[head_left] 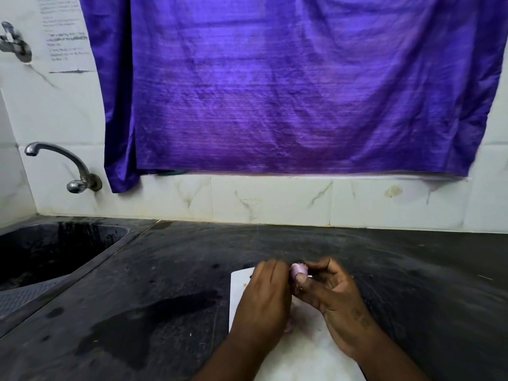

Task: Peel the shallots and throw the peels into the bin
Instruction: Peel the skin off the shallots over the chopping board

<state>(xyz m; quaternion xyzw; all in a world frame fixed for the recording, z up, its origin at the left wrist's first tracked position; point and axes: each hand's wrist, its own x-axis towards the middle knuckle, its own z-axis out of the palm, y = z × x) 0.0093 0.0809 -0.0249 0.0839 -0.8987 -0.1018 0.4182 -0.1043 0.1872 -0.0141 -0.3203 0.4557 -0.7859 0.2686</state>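
A small pink-purple shallot [298, 270] is held between both hands, just above a white cutting board [305, 350] on the dark counter. My right hand [334, 301] pinches it from the right, thumb pressed on its front. My left hand [265, 295] closes on its left side, fingers curled over it. A few pale bits of peel [288, 327] lie on the board under my hands. No bin is in view.
A dark sink [49, 251] with a curved metal tap [63, 163] lies at the left. The black counter [412, 284] has wet patches to the left of the board. A purple cloth [302, 86] hangs on the tiled wall behind.
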